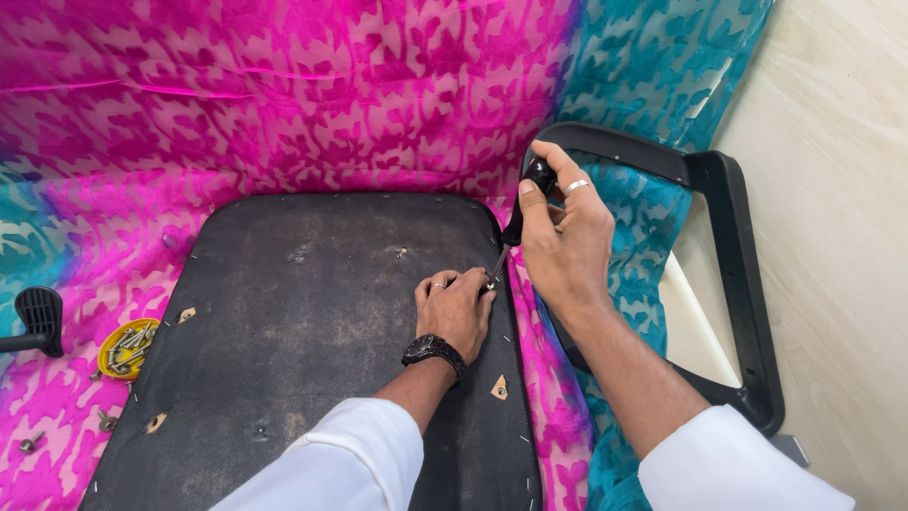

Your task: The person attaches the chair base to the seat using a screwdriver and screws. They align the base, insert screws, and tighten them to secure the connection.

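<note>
Sleeves, white, frame the bottom of the view. Left hand (456,308): fingers curled together, tips pinching a small screw at the right edge of the seat base (312,350), steadying it under the tool tip. Watch on that wrist, ring on 1 finger. Right hand (566,232): fingers wrapped tight around the black handle of a screwdriver (515,222), thumb along the side; shaft slants down-left to the pinched screw.

Seat base lies underside up, dark fabric stapled round the rim, on a pink and teal cloth (284,104). Progress, as judged: 1 fastener point is being worked near the right edge. At least 3 holes show open, 1 just below the left hand and 2 on the left side. Yellow lid (128,348) at the left holds several loose screws; 2 more lie on the cloth nearby. Black armrest (728,246) rests detached at the right. Most fastening appears not yet done.
</note>
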